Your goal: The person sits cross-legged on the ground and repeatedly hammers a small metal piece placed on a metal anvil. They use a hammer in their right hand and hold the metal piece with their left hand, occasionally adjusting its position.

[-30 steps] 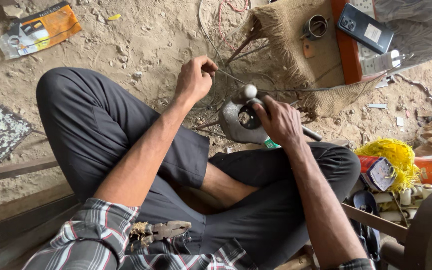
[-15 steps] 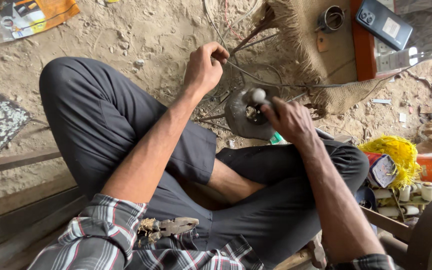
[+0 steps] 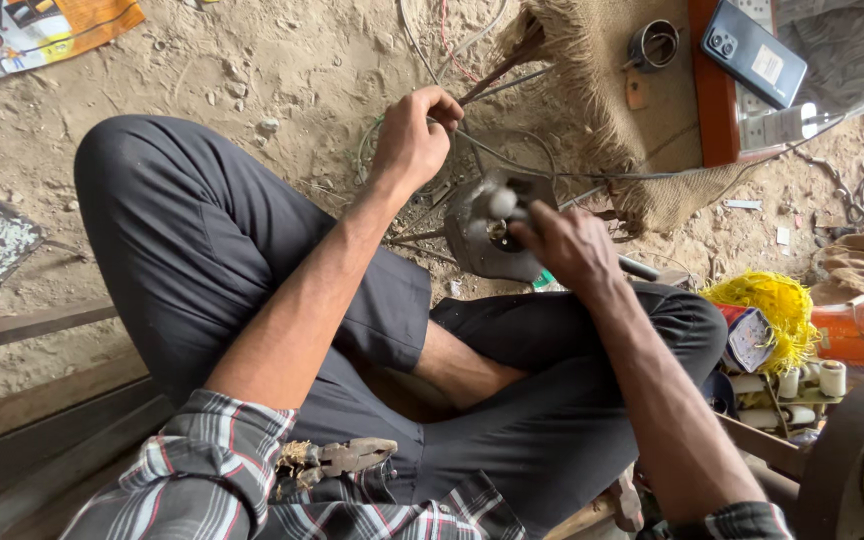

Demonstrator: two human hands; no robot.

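I see my left hand (image 3: 414, 138) pinching thin grey wire (image 3: 512, 165) taut; right hand (image 3: 564, 243) grips the white-knobbed tool on the round grey metal motor housing (image 3: 482, 235) by my knee on sandy floor (image 3: 252, 70). Wiring looks mid-way, unfinished.

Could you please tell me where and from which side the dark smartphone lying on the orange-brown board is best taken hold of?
I would take the dark smartphone across its two long edges, coming from above. It lies flat, camera side up, slanted on the orange-brown board, so fingers cannot get underneath it. The long edges look free, though beside its lower end sits a white socket strip, so gripping nearer the middle seems safest.
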